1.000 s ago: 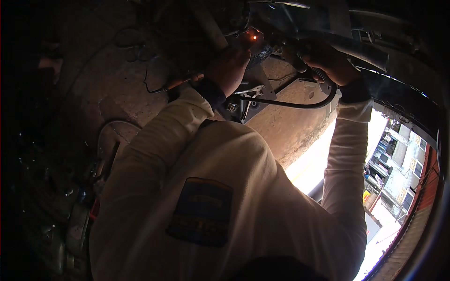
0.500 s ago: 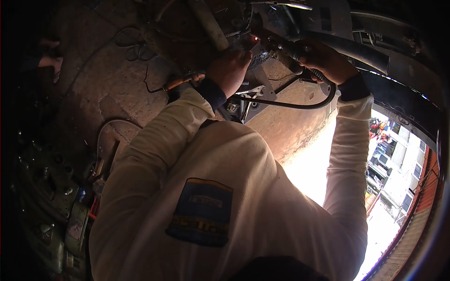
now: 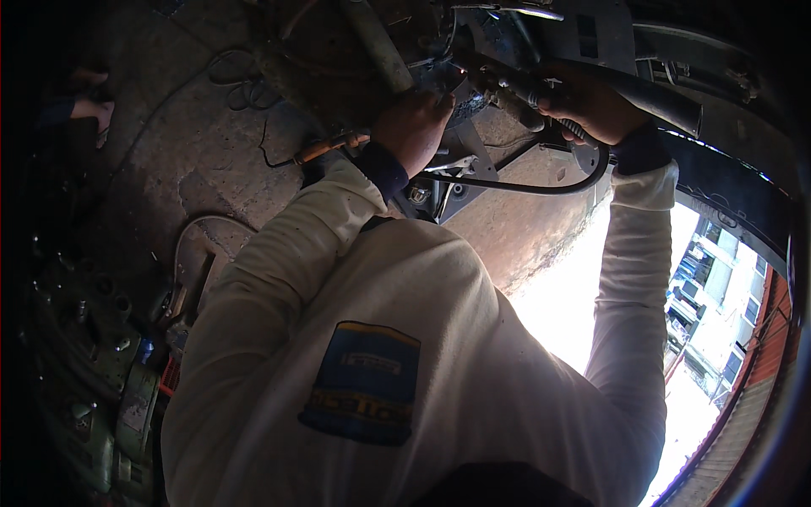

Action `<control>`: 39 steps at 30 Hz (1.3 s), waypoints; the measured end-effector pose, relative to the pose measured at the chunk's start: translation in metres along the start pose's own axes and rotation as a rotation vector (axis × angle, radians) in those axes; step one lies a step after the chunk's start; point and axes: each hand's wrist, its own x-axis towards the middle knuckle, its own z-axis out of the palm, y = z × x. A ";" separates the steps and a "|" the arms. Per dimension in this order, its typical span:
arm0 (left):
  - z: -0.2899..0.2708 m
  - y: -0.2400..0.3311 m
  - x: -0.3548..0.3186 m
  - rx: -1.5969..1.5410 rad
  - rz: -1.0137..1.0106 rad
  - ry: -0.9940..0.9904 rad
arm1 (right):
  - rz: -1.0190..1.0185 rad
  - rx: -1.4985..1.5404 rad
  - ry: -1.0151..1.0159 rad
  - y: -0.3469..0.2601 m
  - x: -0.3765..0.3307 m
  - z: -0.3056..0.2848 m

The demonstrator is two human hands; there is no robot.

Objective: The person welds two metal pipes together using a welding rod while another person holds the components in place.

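My right hand point(image 3: 589, 103) grips the handle of a dark torch-like tool point(image 3: 517, 84) whose black hose point(image 3: 541, 186) loops down below it. The tool's tip points left at a dark metal part point(image 3: 460, 80) of the machinery above me. My left hand point(image 3: 414, 127) is closed against that same part, just left of the tool's tip; what it grasps is hidden. Both arms wear white sleeves with dark cuffs. No flame or spark shows at the tip.
A grey pipe point(image 3: 376, 42) slants up behind my left hand. An orange-handled tool point(image 3: 325, 148) and loose wires point(image 3: 228, 76) lie on the dirty concrete floor point(image 3: 169, 152). Metal parts point(image 3: 101, 372) crowd the lower left. Someone's foot point(image 3: 89, 106) is at far left. Bright daylight at right.
The orange glow at the tool's tip a second ago has gone out. Both hands have stayed on the same spot, shifting only slightly.
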 end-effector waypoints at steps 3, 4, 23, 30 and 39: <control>0.000 0.002 -0.001 0.000 -0.008 -0.012 | -0.011 0.137 -0.036 0.016 -0.006 -0.003; 0.000 0.002 -0.002 -0.005 -0.011 -0.005 | 0.010 0.216 -0.038 0.024 -0.010 -0.005; -0.020 0.096 0.015 -0.835 -0.107 -0.387 | -0.381 1.436 0.323 0.082 -0.032 0.185; -0.024 0.082 0.037 -0.937 -0.024 -0.656 | -0.370 1.050 0.559 0.081 -0.032 0.177; -0.038 0.053 -0.012 -0.549 -0.026 -0.600 | -0.040 0.722 0.630 0.074 0.011 0.122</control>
